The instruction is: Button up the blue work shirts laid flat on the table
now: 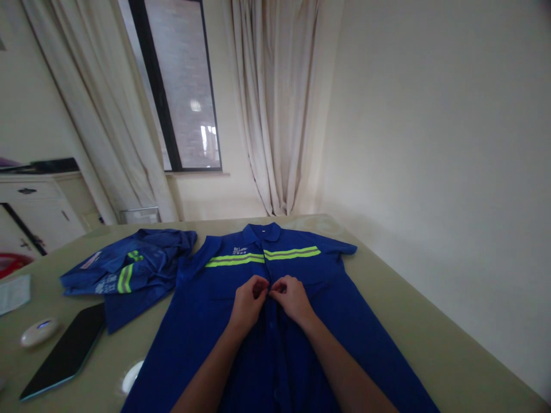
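A blue short-sleeved work garment (189, 321) with a collar and yellow-green reflective stripes across the chest lies spread out, front side up. My left hand (249, 302) pinches the front placket just below the stripes. Close beside it on the right, my right hand (293, 296) pinches the same placket edge, the fingertips of both hands nearly touching. Whatever small part sits between the fingertips is hidden. Below the hands the placket runs down between my forearms.
A crumpled blue garment (150, 264) lies left on the green table (400, 298). Nearer are a black tablet-like object (69, 350), a white oval device (39, 332), a white round item (131, 377) and a pale sheet (15, 293). A wall borders the right side.
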A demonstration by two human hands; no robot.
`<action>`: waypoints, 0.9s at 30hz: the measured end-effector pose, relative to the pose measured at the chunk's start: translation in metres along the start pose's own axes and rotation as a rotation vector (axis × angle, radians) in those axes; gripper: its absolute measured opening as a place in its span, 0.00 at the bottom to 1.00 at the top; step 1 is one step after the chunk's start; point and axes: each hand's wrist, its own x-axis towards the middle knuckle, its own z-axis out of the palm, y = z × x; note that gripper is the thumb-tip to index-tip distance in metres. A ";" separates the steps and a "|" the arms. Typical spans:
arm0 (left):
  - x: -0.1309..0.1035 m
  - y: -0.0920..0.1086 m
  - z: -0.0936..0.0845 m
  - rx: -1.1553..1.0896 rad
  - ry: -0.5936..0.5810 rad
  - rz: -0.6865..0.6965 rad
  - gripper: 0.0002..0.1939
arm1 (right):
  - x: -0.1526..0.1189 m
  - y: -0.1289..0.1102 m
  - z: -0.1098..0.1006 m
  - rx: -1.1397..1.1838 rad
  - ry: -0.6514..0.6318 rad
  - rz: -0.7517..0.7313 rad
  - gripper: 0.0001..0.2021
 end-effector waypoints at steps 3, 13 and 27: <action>0.000 0.000 0.001 -0.014 0.016 0.000 0.06 | 0.000 -0.001 0.001 -0.004 0.015 0.003 0.05; -0.003 0.008 -0.001 0.185 -0.009 -0.036 0.06 | -0.006 -0.010 0.003 -0.123 0.047 -0.083 0.04; -0.005 0.009 -0.007 0.426 -0.096 0.092 0.11 | 0.007 0.004 -0.002 0.140 -0.036 0.047 0.03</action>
